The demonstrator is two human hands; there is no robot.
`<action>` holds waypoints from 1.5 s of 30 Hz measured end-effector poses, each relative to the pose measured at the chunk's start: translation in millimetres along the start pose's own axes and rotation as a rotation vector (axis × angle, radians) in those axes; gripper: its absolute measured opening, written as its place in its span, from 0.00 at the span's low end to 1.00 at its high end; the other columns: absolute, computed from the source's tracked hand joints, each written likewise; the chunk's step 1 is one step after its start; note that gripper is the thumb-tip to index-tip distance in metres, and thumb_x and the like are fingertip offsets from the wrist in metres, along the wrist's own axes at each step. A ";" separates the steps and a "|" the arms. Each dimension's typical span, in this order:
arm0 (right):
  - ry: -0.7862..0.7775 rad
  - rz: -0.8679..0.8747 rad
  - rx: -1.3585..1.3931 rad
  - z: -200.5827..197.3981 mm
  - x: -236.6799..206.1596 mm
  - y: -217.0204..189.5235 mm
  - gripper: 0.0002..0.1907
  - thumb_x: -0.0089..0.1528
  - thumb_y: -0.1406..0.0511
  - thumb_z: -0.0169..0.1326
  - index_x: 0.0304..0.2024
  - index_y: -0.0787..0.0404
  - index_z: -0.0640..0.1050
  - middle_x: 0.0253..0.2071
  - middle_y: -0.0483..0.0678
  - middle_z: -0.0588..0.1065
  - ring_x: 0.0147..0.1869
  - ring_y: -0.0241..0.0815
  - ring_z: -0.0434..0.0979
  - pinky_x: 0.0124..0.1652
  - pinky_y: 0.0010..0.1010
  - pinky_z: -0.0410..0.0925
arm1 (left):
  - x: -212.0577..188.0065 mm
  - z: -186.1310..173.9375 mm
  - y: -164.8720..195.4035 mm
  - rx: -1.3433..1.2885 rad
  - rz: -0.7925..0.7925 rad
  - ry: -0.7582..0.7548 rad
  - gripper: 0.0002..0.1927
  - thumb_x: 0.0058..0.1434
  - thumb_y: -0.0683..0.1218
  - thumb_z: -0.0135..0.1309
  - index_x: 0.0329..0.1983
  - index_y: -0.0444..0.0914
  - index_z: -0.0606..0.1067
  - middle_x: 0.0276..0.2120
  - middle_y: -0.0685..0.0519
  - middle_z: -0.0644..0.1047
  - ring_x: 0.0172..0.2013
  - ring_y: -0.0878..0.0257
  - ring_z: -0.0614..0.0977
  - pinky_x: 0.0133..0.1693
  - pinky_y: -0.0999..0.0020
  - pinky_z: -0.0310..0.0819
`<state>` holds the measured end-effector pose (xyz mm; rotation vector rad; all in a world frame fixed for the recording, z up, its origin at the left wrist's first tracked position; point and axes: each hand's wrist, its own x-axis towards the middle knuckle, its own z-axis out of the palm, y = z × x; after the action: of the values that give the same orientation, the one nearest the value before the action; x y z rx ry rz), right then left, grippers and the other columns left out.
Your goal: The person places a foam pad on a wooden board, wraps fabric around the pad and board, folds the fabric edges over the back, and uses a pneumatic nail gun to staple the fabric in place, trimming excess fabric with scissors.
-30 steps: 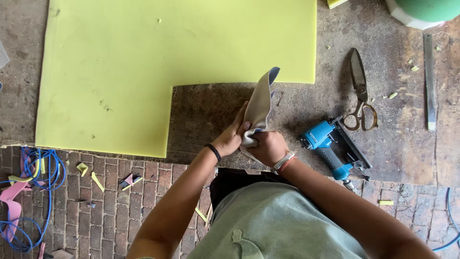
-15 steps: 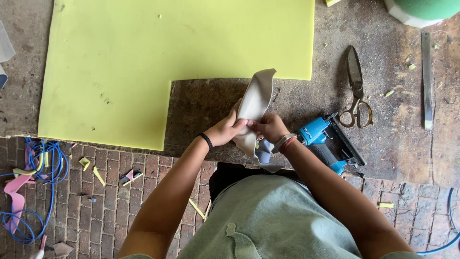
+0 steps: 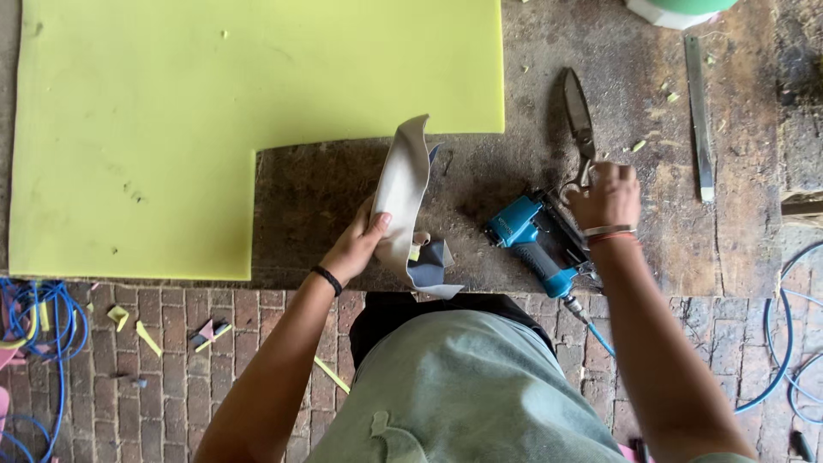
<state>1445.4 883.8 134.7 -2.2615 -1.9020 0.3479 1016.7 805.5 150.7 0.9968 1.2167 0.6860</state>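
My left hand (image 3: pixel 356 244) grips a curled piece of grey leather-like material (image 3: pixel 403 197) that stands up over the worn wooden table (image 3: pixel 343 180); its dark blue underside shows at the bottom. My right hand (image 3: pixel 605 195) has its fingers closed around the handles of large metal scissors (image 3: pixel 576 116), whose blades lie on the table pointing away from me. A blue pneumatic stapler (image 3: pixel 531 240) lies between my two hands, near the table's front edge.
A large yellow-green foam sheet (image 3: pixel 214 103) with a cut-out corner covers the table's left half. A metal ruler (image 3: pixel 699 111) lies at the far right. Blue hoses (image 3: pixel 43 317) and foam scraps litter the brick floor (image 3: pixel 171 377). A green-and-white container (image 3: pixel 677 9) sits at the top.
My right hand let go of the grey material and moved right to the scissors' handles. My left hand alone now holds the material.
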 end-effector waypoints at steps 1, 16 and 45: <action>-0.183 0.137 -0.021 6.5 6.9 18.7 0.32 0.54 0.59 0.70 0.57 0.62 0.74 0.55 0.61 0.73 0.54 0.56 0.75 0.50 0.45 0.71 | -0.4 0.9 0.1 0.012 0.018 0.002 0.41 0.69 0.64 0.43 0.76 0.38 0.50 0.69 0.42 0.64 0.66 0.52 0.69 0.62 0.57 0.68; -0.714 -0.084 -0.078 -52.1 16.1 54.0 0.24 0.62 0.45 0.57 0.40 0.58 0.84 0.28 0.49 0.83 0.27 0.38 0.80 0.33 0.36 0.74 | -7.4 8.7 5.0 -0.153 -0.038 0.090 0.40 0.67 0.49 0.47 0.79 0.47 0.45 0.75 0.50 0.56 0.73 0.56 0.57 0.69 0.57 0.47; -1.071 -0.635 -0.057 -38.7 -29.0 -79.5 0.28 0.51 0.40 0.62 0.25 0.57 0.80 0.16 0.45 0.74 0.20 0.39 0.72 0.27 0.37 0.65 | -3.0 4.8 40.7 0.104 -0.240 0.086 0.50 0.56 0.43 0.64 0.77 0.44 0.49 0.59 0.44 0.76 0.59 0.55 0.76 0.59 0.58 0.69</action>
<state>1376.5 870.0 195.6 -1.3769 -2.9352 1.6136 1023.7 819.2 188.8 0.8956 1.4325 0.4847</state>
